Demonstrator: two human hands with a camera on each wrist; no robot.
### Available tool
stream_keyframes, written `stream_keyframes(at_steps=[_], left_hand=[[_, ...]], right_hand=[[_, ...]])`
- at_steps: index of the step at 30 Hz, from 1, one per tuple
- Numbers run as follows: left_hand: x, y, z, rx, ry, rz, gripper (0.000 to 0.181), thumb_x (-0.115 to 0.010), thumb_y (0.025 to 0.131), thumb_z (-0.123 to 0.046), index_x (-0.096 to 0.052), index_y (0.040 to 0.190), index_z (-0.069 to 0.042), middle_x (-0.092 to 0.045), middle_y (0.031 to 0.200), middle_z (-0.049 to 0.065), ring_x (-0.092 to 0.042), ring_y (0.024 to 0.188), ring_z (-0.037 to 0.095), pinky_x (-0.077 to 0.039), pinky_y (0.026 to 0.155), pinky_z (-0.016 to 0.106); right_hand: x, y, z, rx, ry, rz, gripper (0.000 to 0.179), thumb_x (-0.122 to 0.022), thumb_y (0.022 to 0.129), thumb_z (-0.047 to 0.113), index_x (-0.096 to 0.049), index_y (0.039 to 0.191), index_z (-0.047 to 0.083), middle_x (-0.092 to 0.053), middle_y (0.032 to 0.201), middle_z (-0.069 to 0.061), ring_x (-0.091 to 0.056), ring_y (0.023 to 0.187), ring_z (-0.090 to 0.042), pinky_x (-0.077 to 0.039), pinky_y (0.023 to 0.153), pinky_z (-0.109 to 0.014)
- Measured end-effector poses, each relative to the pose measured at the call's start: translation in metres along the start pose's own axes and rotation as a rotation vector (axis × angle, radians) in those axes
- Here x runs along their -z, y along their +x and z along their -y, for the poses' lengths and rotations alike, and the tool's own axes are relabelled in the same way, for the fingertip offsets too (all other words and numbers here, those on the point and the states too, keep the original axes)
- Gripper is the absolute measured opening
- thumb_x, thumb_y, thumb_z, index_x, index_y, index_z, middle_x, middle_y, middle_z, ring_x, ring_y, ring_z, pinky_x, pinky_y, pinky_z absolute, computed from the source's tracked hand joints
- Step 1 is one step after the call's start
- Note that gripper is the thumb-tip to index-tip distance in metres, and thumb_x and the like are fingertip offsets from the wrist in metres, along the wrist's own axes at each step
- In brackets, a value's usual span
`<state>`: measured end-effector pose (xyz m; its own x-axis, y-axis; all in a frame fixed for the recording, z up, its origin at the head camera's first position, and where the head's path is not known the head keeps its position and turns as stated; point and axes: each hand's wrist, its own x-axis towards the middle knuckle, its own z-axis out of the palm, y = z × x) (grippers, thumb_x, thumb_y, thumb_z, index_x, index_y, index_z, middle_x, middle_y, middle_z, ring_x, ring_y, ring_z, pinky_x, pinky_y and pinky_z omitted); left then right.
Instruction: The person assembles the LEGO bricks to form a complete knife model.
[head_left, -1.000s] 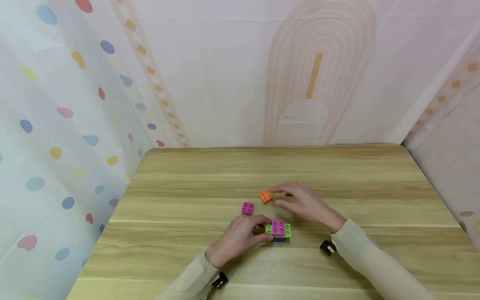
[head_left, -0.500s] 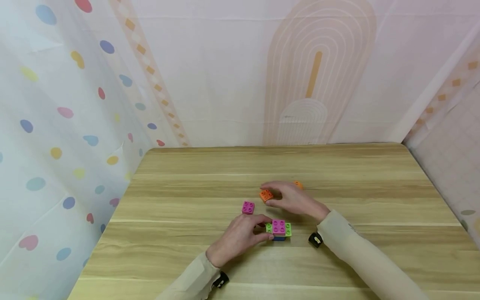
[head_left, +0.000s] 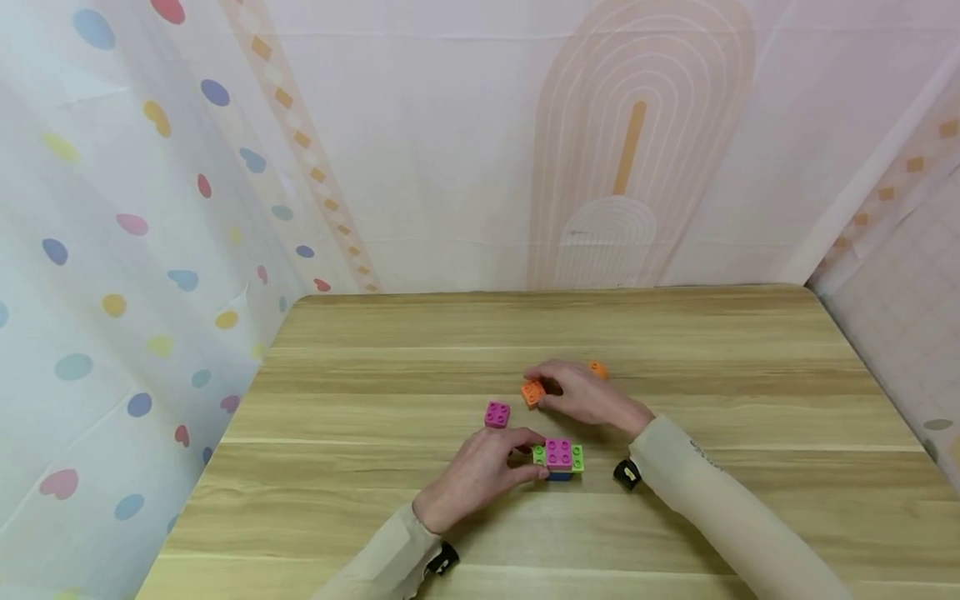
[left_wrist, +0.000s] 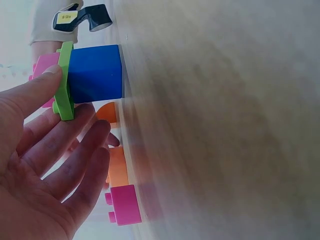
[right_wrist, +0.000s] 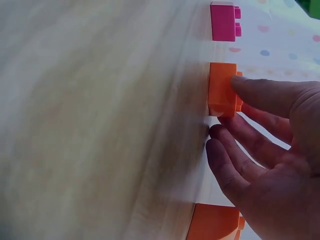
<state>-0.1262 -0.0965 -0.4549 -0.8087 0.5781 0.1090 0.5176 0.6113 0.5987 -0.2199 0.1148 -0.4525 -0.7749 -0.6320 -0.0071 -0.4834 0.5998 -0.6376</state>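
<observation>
My left hand point(head_left: 480, 468) holds a small stack of toy building bricks between thumb and fingers. In the left wrist view the stack has a blue brick point(left_wrist: 95, 73) at the bottom, a flat green plate point(left_wrist: 64, 85) over it and a pink brick point(head_left: 558, 452) on top. Farther up the table, my right hand point(head_left: 588, 394) pinches a square orange brick point(head_left: 532, 393). Seen from the right wrist, the thumb point(right_wrist: 265, 95) lies against that orange brick's studded upper edge, its fingers reach behind it, and the brick stands on the table.
A magenta brick point(head_left: 497, 413) lies just beyond my left hand. Another orange piece point(head_left: 597, 369), with a rounded side, sits behind my right hand and is partly hidden by it. The wooden table point(head_left: 360, 467) ends at a patterned cloth point(head_left: 450, 167) at the back.
My right hand has moved left to the orange brick, and its thumb and fingers have come together on it. The left hand stays in place with the stack.
</observation>
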Motion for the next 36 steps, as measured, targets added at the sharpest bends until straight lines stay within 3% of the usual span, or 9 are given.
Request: stream_keyframes(at_steps=[7,14,20,36], left_hand=[[0.001,0.0,0.0,-0.01,-0.015,-0.006,0.03,-0.082,0.09,-0.025,-0.075,0.116,-0.011,-0.078,0.107,0.001,-0.072,0.093,0.01,-0.058,0.082,0.027],[0.0,0.0,0.001,-0.006,-0.01,-0.003,0.031,-0.082,0.09,-0.025,-0.075,0.117,-0.011,-0.078,0.108,0.002,-0.072,0.093,0.01,-0.058,0.083,0.027],[0.001,-0.001,0.0,-0.004,-0.021,-0.006,0.032,-0.083,0.089,-0.023,-0.074,0.117,-0.01,-0.078,0.109,0.003,-0.073,0.093,0.012,-0.058,0.082,0.026],[0.001,0.0,0.0,-0.001,-0.016,-0.001,0.03,-0.083,0.09,-0.024,-0.075,0.115,-0.009,-0.078,0.108,0.003,-0.073,0.093,0.012,-0.058,0.082,0.026]], right_hand=[[0.001,-0.004,0.002,-0.036,-0.029,-0.015,0.035,-0.068,0.102,0.017,-0.066,0.134,0.004,-0.067,0.13,-0.011,-0.062,0.121,-0.028,-0.05,0.107,-0.047],[0.007,-0.018,0.005,-0.022,0.064,-0.068,0.036,-0.067,0.102,0.019,-0.067,0.133,0.002,-0.07,0.125,-0.01,-0.066,0.111,-0.023,-0.057,0.097,-0.042],[0.015,-0.032,0.01,0.003,0.07,-0.109,0.034,-0.068,0.102,0.02,-0.068,0.132,0.005,-0.07,0.122,-0.006,-0.066,0.107,-0.019,-0.057,0.094,-0.041],[0.022,-0.062,0.024,0.068,0.062,-0.182,0.034,-0.068,0.103,0.028,-0.07,0.132,0.01,-0.071,0.126,-0.002,-0.067,0.11,-0.017,-0.057,0.095,-0.042]])
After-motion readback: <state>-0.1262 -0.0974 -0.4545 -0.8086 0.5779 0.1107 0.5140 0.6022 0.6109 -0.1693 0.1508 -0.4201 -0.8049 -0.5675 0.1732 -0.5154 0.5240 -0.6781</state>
